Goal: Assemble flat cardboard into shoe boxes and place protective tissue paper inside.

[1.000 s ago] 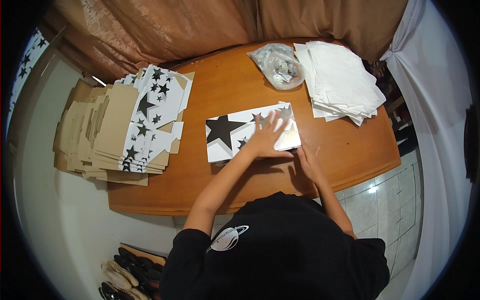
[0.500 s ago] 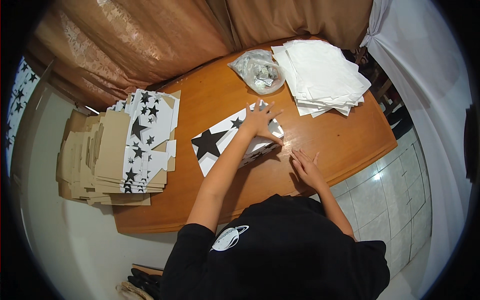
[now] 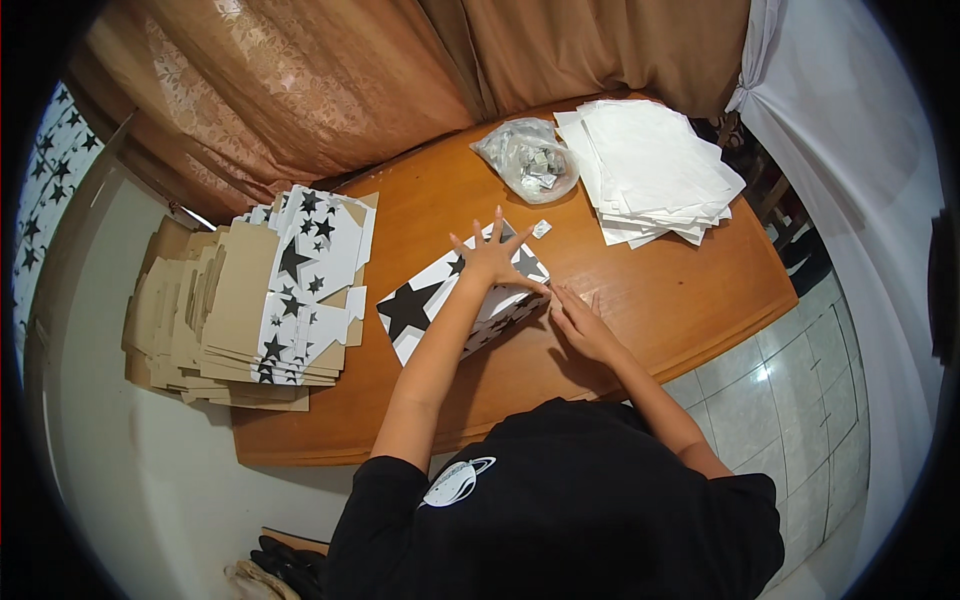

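A folded white cardboard box (image 3: 410, 311) printed with black stars lies slantwise on the wooden table. Across its top, towards the right end, my left hand (image 3: 490, 262) rests with fingers spread. My right hand (image 3: 583, 325) lies at the box's near right corner, its fingers stretched out and close to my left thumb. Whether those fingertips press on the box is hard to make out. Just beyond the box's right end sits a small white square packet (image 3: 541, 229).
On the left, a tall stack of flat cardboard box blanks (image 3: 240, 300) overhangs the table (image 3: 690, 290). Towards the back are a clear plastic bag (image 3: 520, 165) of small packets and a pile of white paper sheets (image 3: 655, 165). Brown curtains (image 3: 300, 90) hang behind.
My left hand has shifted left along the box top. My right hand has come left to the box's corner. The small packet now shows beyond the box.
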Demonstrator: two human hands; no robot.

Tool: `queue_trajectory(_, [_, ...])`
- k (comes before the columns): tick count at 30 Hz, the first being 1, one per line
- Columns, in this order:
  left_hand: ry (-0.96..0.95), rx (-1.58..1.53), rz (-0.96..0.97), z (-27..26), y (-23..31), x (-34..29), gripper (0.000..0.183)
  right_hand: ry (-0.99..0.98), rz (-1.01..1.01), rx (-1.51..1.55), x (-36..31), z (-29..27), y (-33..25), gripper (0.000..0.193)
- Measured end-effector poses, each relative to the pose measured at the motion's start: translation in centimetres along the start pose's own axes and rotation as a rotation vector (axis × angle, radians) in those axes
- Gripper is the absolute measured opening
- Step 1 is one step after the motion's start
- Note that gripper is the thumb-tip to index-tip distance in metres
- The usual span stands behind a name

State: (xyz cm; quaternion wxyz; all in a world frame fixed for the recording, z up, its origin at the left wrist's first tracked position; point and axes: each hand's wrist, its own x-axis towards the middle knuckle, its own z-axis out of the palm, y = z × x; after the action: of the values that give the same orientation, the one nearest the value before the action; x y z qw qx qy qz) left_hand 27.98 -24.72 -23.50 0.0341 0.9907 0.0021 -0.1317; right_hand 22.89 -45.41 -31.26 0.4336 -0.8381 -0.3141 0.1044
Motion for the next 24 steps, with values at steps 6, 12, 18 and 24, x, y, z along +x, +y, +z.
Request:
queue_trajectory(6, [0.074,0.026,0.045,1.6,-1.4,0.9,0.119,-0.035,-0.002,0.011,0.5,0.1,-0.6,0.056])
queue_trajectory(12, [0.334,0.060,0.173,3.1,-1.1,-3.0,0.123,-0.089,-0.135,0.130,-0.4,-0.4,0.0,0.063])
queue_trajectory(18, [0.551,-0.083,0.314,-1.3,-0.9,-10.2,0.139,-0.194,-0.402,0.320,1.8,-0.6,-2.5,0.066])
queue_trajectory(24, [0.674,-0.337,0.414,-3.6,-3.7,-16.9,0.145,-0.212,-0.503,-0.023,7.5,-2.1,-6.4,0.065])
